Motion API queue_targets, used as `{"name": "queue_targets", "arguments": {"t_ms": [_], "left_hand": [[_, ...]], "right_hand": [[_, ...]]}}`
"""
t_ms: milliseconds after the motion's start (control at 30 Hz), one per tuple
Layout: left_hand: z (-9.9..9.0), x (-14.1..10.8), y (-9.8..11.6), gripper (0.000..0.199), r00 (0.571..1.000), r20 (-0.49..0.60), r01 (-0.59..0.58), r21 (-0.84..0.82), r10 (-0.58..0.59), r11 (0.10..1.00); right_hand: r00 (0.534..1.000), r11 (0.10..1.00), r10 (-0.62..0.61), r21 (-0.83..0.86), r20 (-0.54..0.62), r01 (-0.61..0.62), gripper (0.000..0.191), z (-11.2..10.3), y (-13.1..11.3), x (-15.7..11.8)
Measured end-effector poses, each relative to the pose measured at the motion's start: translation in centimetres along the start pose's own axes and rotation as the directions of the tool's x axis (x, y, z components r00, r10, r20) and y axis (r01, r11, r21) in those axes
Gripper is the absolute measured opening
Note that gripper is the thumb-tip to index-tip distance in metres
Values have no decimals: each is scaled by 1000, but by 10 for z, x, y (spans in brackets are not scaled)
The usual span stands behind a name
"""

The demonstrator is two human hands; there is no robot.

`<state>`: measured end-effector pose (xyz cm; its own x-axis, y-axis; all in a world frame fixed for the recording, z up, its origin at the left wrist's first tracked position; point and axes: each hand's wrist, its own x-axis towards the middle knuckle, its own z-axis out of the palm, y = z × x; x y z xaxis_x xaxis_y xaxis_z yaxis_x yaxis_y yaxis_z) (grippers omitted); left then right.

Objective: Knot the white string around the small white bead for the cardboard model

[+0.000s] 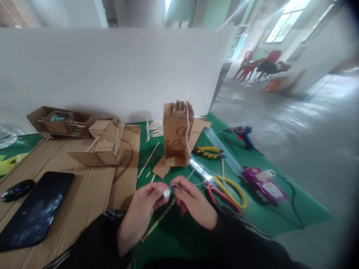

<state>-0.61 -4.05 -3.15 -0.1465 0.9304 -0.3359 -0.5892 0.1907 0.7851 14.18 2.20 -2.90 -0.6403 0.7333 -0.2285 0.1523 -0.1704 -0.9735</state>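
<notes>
Close to the table's front edge, my left hand (146,205) pinches a small white round piece (166,193). Just right of it, my right hand (193,201) has its fingers pressed together on a thin white string (174,185) that loops over the white piece. Beyond my hands stands an upright cardboard tower (176,138), with white string hanging down its right side from the top. Scissors with red and yellow handles (241,198) lie right of my hands, string strewn across them. A thin yellowish stick (158,222) lies beneath my hands.
Yellow-black pliers (209,152), clear glue sticks (224,151), a blue glue gun (244,136) and a purple device with a cable (263,185) are at the right. Cardboard models (103,145), a black tablet (36,209) and a mouse (18,189) are left. A white panel (112,71) stands behind.
</notes>
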Motion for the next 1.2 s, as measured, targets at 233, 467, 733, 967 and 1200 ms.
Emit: {"name": "queue_targets", "arguments": {"t_ms": [233, 467, 733, 967, 1200], "left_hand": [[0, -1, -2, 16, 998, -22, -51, 84, 53, 995], [-2, -1, 2, 27, 1000, -4, 8, 182, -7, 983], [-3, 0, 3, 34, 998, 33, -56, 315, 48, 947], [-1, -7, 5, 31, 981, 103, -192, 507, 162, 840], [-6, -8, 4, 26, 968, 169, -244, 486, 184, 839]], "right_hand": [[977, 965, -206, -173, -50, 195, 20, 7, 1, -5], [961, 926, -252, -317, -111, 207, 16, 2, 6, -3], [975, 905, -210, -393, -76, 164, 17, -9, -11, -6], [984, 936, -174, -318, -43, 152, 15, -15, -18, -9], [987, 953, -158, -269, -36, 143, 14, -16, -13, -9]]}}
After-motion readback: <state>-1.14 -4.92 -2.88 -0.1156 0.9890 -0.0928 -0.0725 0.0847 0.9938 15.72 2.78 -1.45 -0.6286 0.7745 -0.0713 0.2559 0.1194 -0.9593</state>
